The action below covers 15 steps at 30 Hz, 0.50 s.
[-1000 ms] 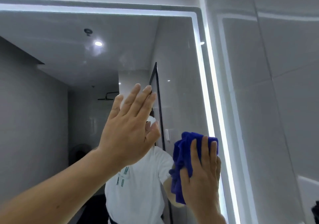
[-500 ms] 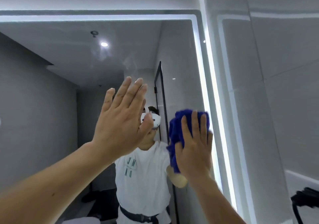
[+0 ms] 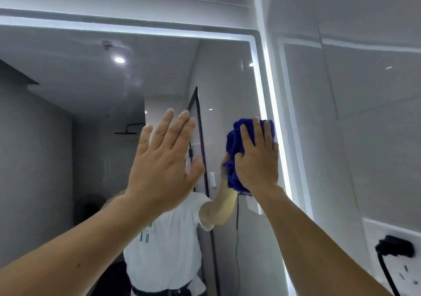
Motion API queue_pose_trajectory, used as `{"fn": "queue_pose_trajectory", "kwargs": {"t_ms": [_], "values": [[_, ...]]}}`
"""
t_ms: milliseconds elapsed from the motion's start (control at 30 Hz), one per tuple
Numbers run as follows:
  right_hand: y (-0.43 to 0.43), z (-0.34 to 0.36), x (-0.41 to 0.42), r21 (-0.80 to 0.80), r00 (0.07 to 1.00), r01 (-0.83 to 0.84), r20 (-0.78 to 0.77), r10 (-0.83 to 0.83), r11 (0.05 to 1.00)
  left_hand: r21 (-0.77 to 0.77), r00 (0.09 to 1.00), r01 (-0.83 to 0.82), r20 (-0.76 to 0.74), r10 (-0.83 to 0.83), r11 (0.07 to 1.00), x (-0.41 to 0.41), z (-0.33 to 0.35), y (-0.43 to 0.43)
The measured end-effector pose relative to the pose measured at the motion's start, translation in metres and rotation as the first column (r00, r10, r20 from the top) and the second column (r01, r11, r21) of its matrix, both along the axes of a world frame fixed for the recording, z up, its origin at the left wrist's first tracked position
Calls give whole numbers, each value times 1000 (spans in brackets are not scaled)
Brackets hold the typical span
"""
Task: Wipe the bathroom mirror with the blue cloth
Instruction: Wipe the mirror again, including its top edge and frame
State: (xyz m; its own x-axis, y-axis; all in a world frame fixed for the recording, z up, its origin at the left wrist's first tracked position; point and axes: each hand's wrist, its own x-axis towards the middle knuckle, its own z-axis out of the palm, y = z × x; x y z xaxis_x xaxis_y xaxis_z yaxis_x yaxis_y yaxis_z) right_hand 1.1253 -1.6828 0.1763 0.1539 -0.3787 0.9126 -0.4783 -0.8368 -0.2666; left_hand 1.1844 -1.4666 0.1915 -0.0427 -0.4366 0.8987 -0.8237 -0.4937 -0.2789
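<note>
1. While the right hand (image 3: pixel 257 159) presses the bunched blue cloth (image 3: pixel 234 156) flat against the bathroom mirror (image 3: pixel 68 113) with fingers spread over it, the cloth sits at the mirror's right edge, just beside the lit strip (image 3: pixel 271 113) that frames the glass.
2. Compared with a second ago, the cloth has climbed up this right edge from lower down, so the stroke looks like an upward pass; the top right corner above it is probably not reached yet.
3. The left hand (image 3: pixel 164 163) is open, fingers together and straight, palm facing the glass nearer the middle; whether it touches the mirror cannot be told.
4. Faint smears show high on the glass towards the top edge, which suggests more wiping is needed there.
5. Beyond the mirror's right edge, the tiled wall (image 3: pixel 353 113) carries a black plug (image 3: pixel 394 248) with its cable low down, well apart from the cloth; nothing blocks the stroke.
</note>
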Motion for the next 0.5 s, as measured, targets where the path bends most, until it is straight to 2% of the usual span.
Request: {"fn": "queue_pose_trajectory", "kwargs": {"t_ms": [100, 167, 333, 433, 500], "values": [[9, -64, -1, -17, 1000, 1, -21, -1, 1000, 8, 1000, 23, -11, -23, 1000, 0, -8, -2], [11, -83, 0, -12, 1000, 1, -27, -1, 1000, 24, 999, 30, -11, -30, 999, -1, -15, -7], [-5, -22, 4, -9, 990, 115, -79, -116, 993, 45, 998, -7, 65, 5, 999, 0, -14, -8], [-15, 19, -2, -52, 992, 123, -24, -124, 991, -3, 997, -17, 77, 17, 1000, 2, -11, -6], [-15, 20, 0, -44, 993, 121, 17, -120, 992, -2, 996, -48, 69, 48, 999, 3, -11, -8]]}}
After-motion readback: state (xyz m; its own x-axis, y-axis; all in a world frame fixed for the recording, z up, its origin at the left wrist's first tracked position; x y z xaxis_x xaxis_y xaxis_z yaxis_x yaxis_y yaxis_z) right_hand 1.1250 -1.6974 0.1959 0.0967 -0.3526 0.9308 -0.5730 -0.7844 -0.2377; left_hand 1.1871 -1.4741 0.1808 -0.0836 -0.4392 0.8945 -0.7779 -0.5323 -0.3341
